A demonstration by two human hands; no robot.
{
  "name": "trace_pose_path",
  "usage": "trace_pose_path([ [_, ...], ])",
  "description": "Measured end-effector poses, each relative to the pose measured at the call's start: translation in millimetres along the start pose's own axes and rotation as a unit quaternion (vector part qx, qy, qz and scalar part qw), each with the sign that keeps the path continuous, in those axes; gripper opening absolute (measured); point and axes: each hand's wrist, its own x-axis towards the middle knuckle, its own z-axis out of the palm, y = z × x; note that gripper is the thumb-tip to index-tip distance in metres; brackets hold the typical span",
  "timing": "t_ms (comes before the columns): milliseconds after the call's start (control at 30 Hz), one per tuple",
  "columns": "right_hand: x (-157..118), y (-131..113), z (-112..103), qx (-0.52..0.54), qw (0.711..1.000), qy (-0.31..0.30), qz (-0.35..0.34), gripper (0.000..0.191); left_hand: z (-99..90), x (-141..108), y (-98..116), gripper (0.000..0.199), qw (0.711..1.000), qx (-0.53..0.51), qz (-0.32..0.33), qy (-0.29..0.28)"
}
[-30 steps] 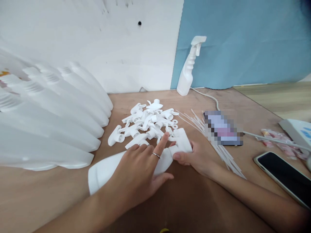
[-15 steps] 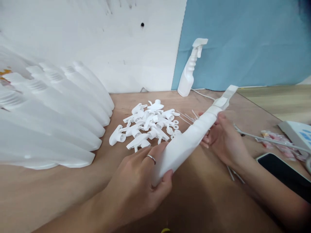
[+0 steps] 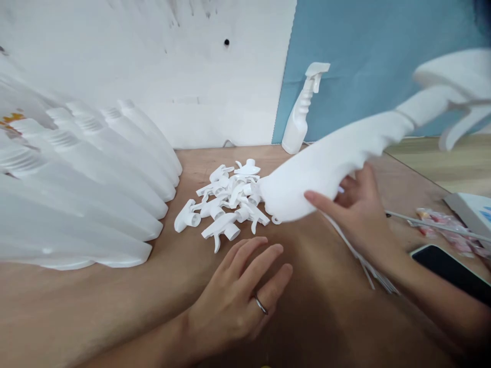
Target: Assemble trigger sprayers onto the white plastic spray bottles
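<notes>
A white spray bottle (image 3: 330, 158) with its trigger head fitted is held tilted by my right hand (image 3: 356, 209), its head pointing up to the right and partly cut off by the frame edge. My right thumb and fingers grip its lower body. Low over the table, my left hand (image 3: 245, 289) is empty with its fingers spread, a ring on one of them. Just beyond it lies a pile of white trigger spray heads (image 3: 226, 204), partly covered by the bottle. Thin white tubes (image 3: 368, 268) lie under my right wrist.
At the left stand several white bottles without heads (image 3: 115, 189). Another complete spray bottle (image 3: 301, 112) stands against the wall and blue cloth (image 3: 368, 61). To the right are a phone (image 3: 452, 271), plastic packets (image 3: 441, 230), a cable and a pale box (image 3: 473, 209).
My left hand has let go of the bottle's base and drawn back, its fingers opening. With my right hand, the bottle has lifted and turned, bringing its trigger head into side view.
</notes>
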Motion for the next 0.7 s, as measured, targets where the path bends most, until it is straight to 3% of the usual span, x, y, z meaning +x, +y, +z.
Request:
trace_pose_path([
  [100, 55, 28, -10, -0.12, 0.991, 0.024, -0.051, 0.072, 0.1, -4, -3, 0.039, 0.999, -0.038, 0.002, -0.014],
  [167, 89, 49, -10, -0.233, 0.97, 0.042, -0.055, 0.072, 2.4, -5, -4, 0.033, 0.997, -0.074, -0.01, -0.034],
  [300, 141, 84, 7, -0.382, 0.919, 0.032, -0.094, 0.06, 8.5, -5, -4, 0.022, 0.985, -0.139, -0.045, -0.087],
  [400, 168, 99, 27, -0.431, 0.896, 0.024, -0.109, 0.059, 9.5, -3, -6, 0.018, 0.98, -0.168, -0.053, -0.089],
  [533, 193, 106, 48, -0.481, 0.873, 0.026, -0.075, 0.06, 6.6, -4, -7, 0.02, 0.971, -0.218, -0.073, -0.071],
  [633, 205, 107, 56, -0.531, 0.846, 0.022, -0.039, 0.06, 5.2, -8, 1, 0.019, 0.947, -0.274, -0.151, -0.068],
  [700, 212, 108, 58, -0.551, 0.834, 0.016, -0.026, 0.062, 2.7, -15, 9, 0.017, 0.913, -0.326, -0.238, -0.068],
])
